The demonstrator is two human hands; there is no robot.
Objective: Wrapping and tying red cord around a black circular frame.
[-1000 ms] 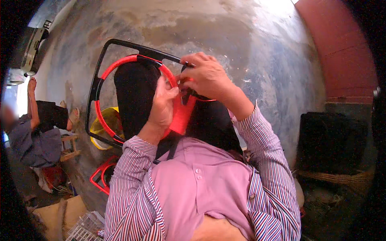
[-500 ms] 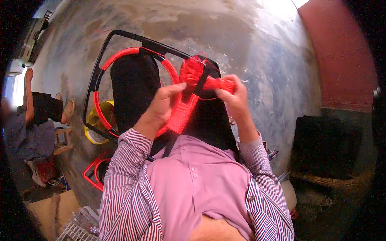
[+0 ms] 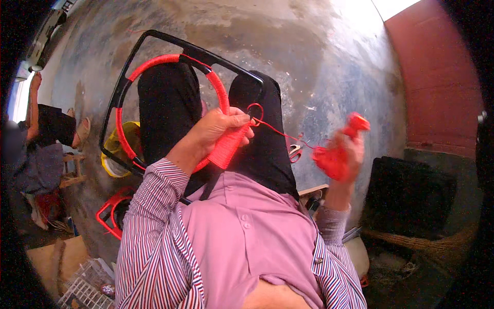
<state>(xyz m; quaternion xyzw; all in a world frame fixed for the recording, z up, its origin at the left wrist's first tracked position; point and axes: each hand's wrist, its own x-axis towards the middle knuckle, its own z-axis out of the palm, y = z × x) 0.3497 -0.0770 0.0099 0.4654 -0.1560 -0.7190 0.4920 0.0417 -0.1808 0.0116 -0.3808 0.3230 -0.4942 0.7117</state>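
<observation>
Across my thighs lies a black frame [image 3: 226,64] with a ring [image 3: 219,91] wound in red cord, bare black showing at several spots. My left hand [image 3: 216,127] is closed around a thick red-wrapped bar [image 3: 226,150] of the frame, thumb on top near its upper end. From there a red strand [image 3: 278,132], with a small loop by my left thumb, runs across to the right. My right hand [image 3: 351,157], blurred by motion, grips a bundle of red cord [image 3: 329,162] out beyond my right knee.
Scissors [image 3: 294,153] show beside my right thigh. Left of my legs are a yellow bag [image 3: 114,166] and another red frame [image 3: 105,217]. A person [image 3: 38,167] sits at the far left by a wooden stool [image 3: 72,166]. A black box-like object [image 3: 411,195] stands at the right.
My right hand has swung away to the right with the cord bundle, drawing the strand out. My left hand has shifted up onto the wrapped bar's upper end.
</observation>
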